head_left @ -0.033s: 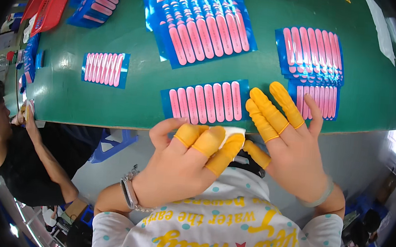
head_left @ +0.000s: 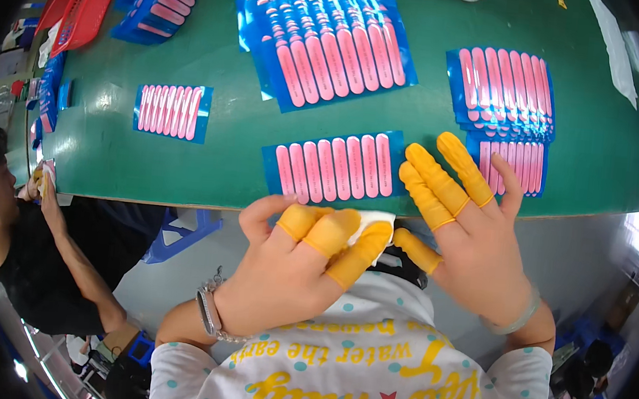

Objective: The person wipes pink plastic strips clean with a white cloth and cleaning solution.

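Note:
A blue sheet (head_left: 270,166) bearing a row of pink round-ended strips (head_left: 340,169), like nail files, lies at the table's near edge. My left hand (head_left: 292,254), with yellow finger cots on several fingers, has its fingers closed on a folded white cloth (head_left: 383,219) just below the sheet. Its uncovered little finger reaches the sheet's lower left edge. My right hand (head_left: 468,239) is open, also in yellow finger cots, with fingers stretched out flat by the sheet's right end. Its bare little finger overlaps a strip sheet (head_left: 514,167) in the right-hand pile.
A large pile of strip sheets (head_left: 339,57) lies at the far middle, a single sheet (head_left: 171,111) to the left. Farther left are a bent sheet stack (head_left: 165,4) and a red plastic basket (head_left: 86,0). A person (head_left: 57,245) sits at the left along the green table (head_left: 243,117).
The view has shifted very slightly. The white cloth under my left fingers sits a little lower; my right hand keeps its pose.

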Motion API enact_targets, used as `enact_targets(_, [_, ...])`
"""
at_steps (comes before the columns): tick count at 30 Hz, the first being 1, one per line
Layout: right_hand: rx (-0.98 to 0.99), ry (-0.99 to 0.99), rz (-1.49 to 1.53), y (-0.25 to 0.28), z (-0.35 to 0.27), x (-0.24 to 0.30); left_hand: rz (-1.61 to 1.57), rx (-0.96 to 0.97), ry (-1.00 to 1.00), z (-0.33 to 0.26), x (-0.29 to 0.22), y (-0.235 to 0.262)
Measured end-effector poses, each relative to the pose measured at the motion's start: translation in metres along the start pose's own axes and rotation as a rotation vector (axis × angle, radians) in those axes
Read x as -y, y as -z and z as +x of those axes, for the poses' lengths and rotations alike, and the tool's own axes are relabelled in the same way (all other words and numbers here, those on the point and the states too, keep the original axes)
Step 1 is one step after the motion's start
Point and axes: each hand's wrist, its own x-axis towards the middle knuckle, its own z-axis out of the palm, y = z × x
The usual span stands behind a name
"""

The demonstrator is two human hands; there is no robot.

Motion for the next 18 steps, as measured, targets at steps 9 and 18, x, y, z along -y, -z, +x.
enact_targets(9, [-0.098,0.344,-0.015,-0.008,-0.008,-0.009,0.039,-0.310,0.269,-0.050,0.027,0.003])
enact_targets(18, [-0.377,0.065,-0.067,0.042,-0.001,-0.051,0.063,-0.543,0.272,-0.035,0.054,-0.014])
